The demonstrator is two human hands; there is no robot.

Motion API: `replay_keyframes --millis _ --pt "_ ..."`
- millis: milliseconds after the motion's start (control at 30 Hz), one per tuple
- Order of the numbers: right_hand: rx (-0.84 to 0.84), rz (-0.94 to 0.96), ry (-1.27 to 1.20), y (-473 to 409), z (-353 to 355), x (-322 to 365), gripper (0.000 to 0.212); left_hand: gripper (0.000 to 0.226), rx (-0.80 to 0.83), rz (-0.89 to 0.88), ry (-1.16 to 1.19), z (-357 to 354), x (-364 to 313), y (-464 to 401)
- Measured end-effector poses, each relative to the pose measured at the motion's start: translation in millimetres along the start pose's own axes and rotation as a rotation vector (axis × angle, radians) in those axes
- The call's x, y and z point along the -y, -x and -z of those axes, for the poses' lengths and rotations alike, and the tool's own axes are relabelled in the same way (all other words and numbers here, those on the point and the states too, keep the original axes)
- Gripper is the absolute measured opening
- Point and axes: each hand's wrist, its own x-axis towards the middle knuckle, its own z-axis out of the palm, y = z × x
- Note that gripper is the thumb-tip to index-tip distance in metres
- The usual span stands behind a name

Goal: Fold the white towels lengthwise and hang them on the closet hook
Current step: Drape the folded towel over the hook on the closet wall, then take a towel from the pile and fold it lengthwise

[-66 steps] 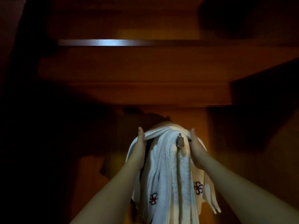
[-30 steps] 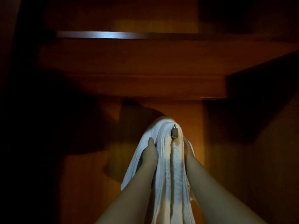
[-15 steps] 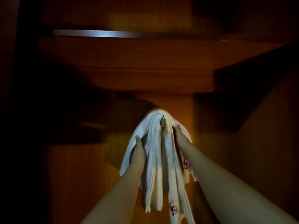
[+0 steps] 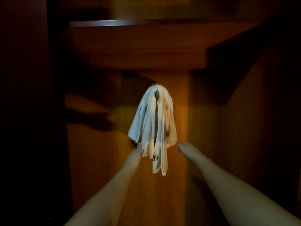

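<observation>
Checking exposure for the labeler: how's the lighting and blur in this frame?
Head view: very dim, one warm patch lighting the white towels and wood panel; corners near black; arm shadows at left; soft motion blur on the left hand and right hand; shelf edge glints.

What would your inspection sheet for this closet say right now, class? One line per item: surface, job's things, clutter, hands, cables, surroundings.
Surface: wooden closet back panel, lit warmly at the centre.
Job's things: white towels draped over the metal hook, hanging down.
Clutter: nothing seen.
Hands: left hand touches the towels' lower left edge; right hand is just off the right edge, holding nothing; blurred.
Cables: nothing seen.
Surroundings: wooden shelf above; dark closet sides.
</observation>
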Motion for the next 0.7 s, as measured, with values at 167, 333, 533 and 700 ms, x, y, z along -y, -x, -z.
replay_keyframes --millis 167,333,533,700 --pt "-0.035 0.051 0.107 61 2 -9 0.043 0.056 0.048 -0.038 -0.113 12 2 48" --pt "0.009 -0.002 0.264 151 -12 -34 0.054 0.058 0.122 -0.085 -0.367 21 31 104" --pt "0.072 -0.048 0.342 271 -37 -82 0.068 0.066 0.335 -0.089 -0.619 31 89 181" --pt "0.161 -0.103 0.488 371 -51 -134 0.080 0.076 0.538 -0.199 -0.812 17 146 237"
